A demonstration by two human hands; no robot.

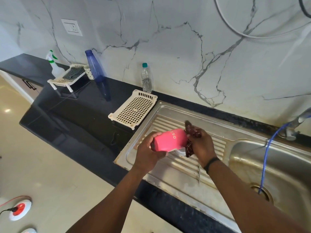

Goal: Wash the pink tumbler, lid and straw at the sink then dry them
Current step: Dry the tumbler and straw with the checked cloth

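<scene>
Pink tumbler [169, 140] lies sideways above the steel drainboard [170, 172], left hand [148, 153] with its grip curled round the base, right hand [201, 145] holding a dark red cloth [190, 138] against the mouth; metal straw [199, 174] lies on the drainboard below.

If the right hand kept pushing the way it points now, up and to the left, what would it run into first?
The dark red cloth it grips, then at once the pink tumbler held sideways by the left hand. The right hand has the cloth at the tumbler's end; beyond lies the ribbed drainboard, though depth is unclear.
</scene>
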